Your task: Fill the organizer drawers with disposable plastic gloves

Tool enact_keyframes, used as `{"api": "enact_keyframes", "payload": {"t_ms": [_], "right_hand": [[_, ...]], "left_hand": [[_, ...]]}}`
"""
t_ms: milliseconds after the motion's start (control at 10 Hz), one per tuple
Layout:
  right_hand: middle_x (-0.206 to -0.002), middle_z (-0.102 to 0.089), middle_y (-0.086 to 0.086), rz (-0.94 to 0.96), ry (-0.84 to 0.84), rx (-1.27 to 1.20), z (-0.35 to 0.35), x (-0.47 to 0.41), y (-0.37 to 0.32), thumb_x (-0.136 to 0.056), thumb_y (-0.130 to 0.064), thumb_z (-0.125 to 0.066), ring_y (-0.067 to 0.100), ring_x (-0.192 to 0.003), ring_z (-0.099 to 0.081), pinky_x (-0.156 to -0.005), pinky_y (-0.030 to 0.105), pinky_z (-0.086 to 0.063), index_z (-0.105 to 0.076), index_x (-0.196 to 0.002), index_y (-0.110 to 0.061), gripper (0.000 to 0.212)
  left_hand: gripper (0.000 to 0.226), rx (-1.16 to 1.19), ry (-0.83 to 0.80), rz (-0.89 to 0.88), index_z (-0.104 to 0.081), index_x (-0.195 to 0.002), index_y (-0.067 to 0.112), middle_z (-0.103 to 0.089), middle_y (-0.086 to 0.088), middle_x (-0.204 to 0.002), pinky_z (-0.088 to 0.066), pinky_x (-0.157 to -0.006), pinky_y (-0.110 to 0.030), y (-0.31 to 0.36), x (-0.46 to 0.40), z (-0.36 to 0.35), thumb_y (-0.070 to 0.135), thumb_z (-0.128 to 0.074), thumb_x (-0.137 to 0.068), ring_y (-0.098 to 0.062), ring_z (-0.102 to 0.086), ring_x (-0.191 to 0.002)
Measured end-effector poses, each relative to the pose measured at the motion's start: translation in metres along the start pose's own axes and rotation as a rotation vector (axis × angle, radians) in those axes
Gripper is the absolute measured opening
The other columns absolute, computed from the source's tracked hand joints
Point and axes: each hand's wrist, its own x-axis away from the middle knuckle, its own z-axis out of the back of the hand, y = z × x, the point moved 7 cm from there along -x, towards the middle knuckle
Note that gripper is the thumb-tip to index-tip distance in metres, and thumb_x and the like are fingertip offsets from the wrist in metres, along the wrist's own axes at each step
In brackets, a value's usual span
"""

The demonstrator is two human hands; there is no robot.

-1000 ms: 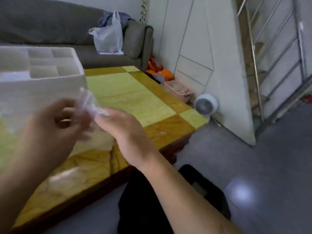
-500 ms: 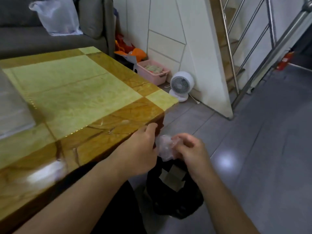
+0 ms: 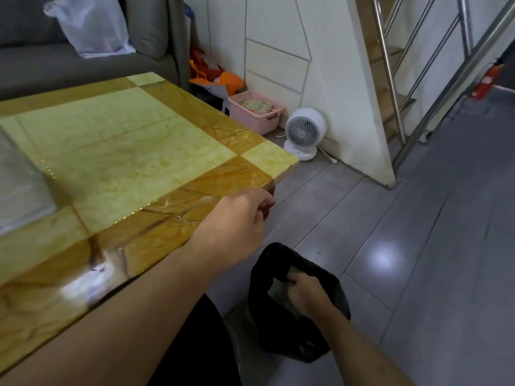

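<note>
A corner of the white organizer (image 3: 19,185) shows blurred at the left edge, standing on the yellow and brown table (image 3: 125,151). My left hand (image 3: 239,218) hovers by the table's near edge, close to its corner, with fingers loosely curled and nothing visible in it. Down on the floor, my right hand (image 3: 303,293) reaches into the mouth of a black bag (image 3: 259,302). Its fingertips are hidden inside, so what they hold does not show. No glove is visible.
A small white fan (image 3: 303,133) and a pink bin (image 3: 255,112) stand on the floor by the wall past the table corner. A grey sofa (image 3: 41,65) with a plastic bag (image 3: 92,26) is behind. A stair railing (image 3: 418,79) rises at right.
The crumpled clear glove both hands held is out of sight. My right hand has dropped into the black bag. My left hand has stayed up by the table edge.
</note>
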Motion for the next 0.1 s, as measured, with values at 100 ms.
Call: {"api": "enact_keyframes", "payload": {"t_ms": [100], "right_hand": [[-0.083, -0.073, 0.002, -0.089, 0.294, -0.224, 0.0404, 0.0126, 0.0032, -0.088, 0.002, -0.049, 0.016, -0.066, -0.062, -0.054, 0.027, -0.048, -0.075, -0.085, -0.014, 0.031]], "left_hand": [[0.039, 0.04, 0.081, 0.025, -0.068, -0.125, 0.026, -0.067, 0.012, -0.117, -0.038, -0.074, 0.001, -0.0029, 0.0025, 0.0125, 0.005, -0.047, -0.101, -0.006, -0.06, -0.105]]}}
